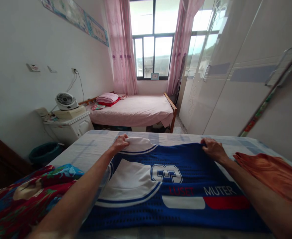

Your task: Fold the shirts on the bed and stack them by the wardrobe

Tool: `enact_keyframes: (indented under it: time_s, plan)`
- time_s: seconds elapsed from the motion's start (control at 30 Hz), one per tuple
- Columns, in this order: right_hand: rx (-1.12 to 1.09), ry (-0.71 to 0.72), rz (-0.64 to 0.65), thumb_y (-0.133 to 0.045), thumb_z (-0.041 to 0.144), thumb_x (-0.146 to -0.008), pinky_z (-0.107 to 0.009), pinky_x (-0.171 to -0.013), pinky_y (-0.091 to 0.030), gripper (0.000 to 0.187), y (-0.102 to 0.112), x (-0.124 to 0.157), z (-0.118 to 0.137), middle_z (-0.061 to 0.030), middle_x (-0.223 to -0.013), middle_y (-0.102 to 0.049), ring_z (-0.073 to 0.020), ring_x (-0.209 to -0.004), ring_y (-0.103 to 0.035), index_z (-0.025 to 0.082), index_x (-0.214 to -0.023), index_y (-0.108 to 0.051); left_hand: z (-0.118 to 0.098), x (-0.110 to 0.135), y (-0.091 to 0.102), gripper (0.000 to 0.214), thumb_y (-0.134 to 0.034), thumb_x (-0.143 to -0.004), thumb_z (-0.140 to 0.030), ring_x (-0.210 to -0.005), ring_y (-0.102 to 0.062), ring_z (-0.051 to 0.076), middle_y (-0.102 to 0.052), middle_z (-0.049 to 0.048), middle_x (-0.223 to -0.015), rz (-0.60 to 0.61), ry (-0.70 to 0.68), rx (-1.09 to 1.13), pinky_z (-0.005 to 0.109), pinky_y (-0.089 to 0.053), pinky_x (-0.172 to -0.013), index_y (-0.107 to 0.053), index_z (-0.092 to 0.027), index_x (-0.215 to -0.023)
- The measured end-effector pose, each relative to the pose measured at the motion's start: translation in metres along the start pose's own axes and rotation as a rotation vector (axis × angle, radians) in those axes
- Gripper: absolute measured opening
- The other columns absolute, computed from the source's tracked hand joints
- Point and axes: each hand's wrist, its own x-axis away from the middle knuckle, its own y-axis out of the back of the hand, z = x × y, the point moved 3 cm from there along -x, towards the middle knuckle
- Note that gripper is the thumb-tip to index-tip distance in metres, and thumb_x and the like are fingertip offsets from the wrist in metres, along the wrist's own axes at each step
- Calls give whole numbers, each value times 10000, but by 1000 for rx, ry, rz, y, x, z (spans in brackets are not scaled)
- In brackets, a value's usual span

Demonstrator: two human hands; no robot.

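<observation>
A blue and white jersey (185, 166) with a large "3" and the letters "LUSET MUTER" lies spread sideways across the near bed. At its far left corner, my left hand (121, 143) is closed on the white fabric. My right hand (213, 148) pinches the blue far edge on the right side. The far edge is stretched between the two hands. My forearms cover parts of the jersey's left and right sides.
An orange folded cloth (272, 169) lies at the right, a red patterned blanket (36, 192) at the left. Beyond the checked bed sheet (86, 142) stand a pink bed (141, 108) and a nightstand (68, 126) with a fan (66, 100). A wardrobe (217, 89) lines the right.
</observation>
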Motion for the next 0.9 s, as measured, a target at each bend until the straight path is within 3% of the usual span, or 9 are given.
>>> enact_keyframes:
  time_s: [0.1, 0.2, 0.37, 0.47, 0.53, 0.63, 0.7, 0.77, 0.9]
  plan:
    - [-118, 36, -124, -426, 244, -770, -356, -797, -404, 197, 17, 26, -9, -71, -928, -638, -230, -915, -570, 199, -902, -565, -9, 34, 19, 179, -526, -624, -168, -718, -530, 146, -518, -39, -694, -52, -135, -16, 240, -419, -677, -548, -176, -802]
    - [-211, 140, -177, -445, 265, -786, -343, -782, -421, 237, 20, 65, -20, -67, -904, -628, -222, -876, -572, 197, -980, -562, -6, 78, 28, 432, -483, -672, -140, -864, -564, 172, -590, 11, -928, -50, -324, -93, 288, -434, -816, -527, -185, -1099]
    - [-137, 280, -73, -467, 168, -714, -376, -854, -405, 228, 4, 112, -24, -56, -960, -627, -240, -955, -561, 223, -879, -614, 15, 134, 8, 617, -455, -641, -54, -1085, -522, 207, -538, 61, -1180, 200, -493, -280, 321, -405, -946, -509, -229, -1230]
    - [-127, 312, -64, -464, 143, -692, -382, -884, -401, 227, -1, 118, -20, -62, -1034, -624, -245, -1018, -550, 217, -847, -613, 14, 143, -2, 698, -518, -631, -93, -1073, -517, 218, -526, 80, -1193, 228, -469, -290, 333, -410, -942, -429, -206, -1314]
    - [-128, 326, -76, -458, 143, -698, -383, -897, -401, 212, 0, 117, -18, -63, -1056, -624, -241, -1038, -549, 215, -831, -606, 9, 142, -4, 659, -533, -627, -112, -963, -545, 212, -579, 63, -1029, 241, -431, -314, 333, -434, -882, -466, -188, -1279]
    - [-125, 309, -105, -458, 148, -701, -382, -902, -404, 189, 2, 115, -20, -63, -1041, -629, -237, -1032, -557, 213, -817, -592, 4, 140, -2, 368, -493, -628, -100, -826, -548, 179, -572, 29, -834, 286, -395, -304, 297, -440, -796, -630, -177, -961]
    - [-125, 281, -113, -457, 155, -705, -381, -898, -409, 194, 2, 116, -23, -66, -1040, -628, -237, -1029, -561, 211, -836, -590, 3, 141, 0, 209, -492, -631, -112, -847, -546, 167, -577, 29, -870, 338, -379, -221, 268, -438, -780, -619, -173, -787]
    - [-130, 259, -100, -451, 161, -713, -381, -896, -412, 206, 1, 117, -24, -66, -1048, -626, -237, -1032, -561, 211, -855, -590, 5, 144, 1, 228, -545, -628, -165, -900, -545, 173, -589, 33, -958, 381, -316, -137, 255, -442, -777, -610, -174, -847]
    - [-143, 228, -69, -439, 168, -722, -388, -909, -408, 211, -2, 119, -22, -67, -1068, -619, -240, -1054, -551, 214, -865, -588, 4, 153, 5, 521, -588, -630, -233, -916, -566, 188, -608, 40, -1022, 414, -170, -25, 272, -446, -806, -560, -182, -1148]
